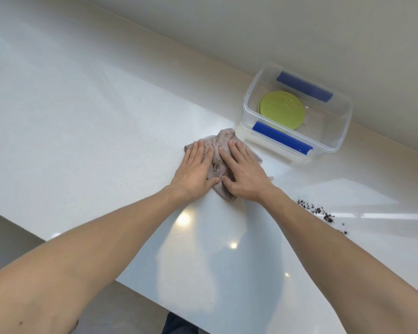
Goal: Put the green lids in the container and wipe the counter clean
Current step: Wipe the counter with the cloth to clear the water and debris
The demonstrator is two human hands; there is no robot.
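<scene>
My left hand (196, 168) and right hand (245, 174) press flat, fingers spread, on the stained cloth (221, 150) mid-counter (82, 116); green lids (282, 110) lie inside the container (333, 145) by the back edge. Risk: dark crumbs (320, 212) near the front edge get missed or smeared.
</scene>
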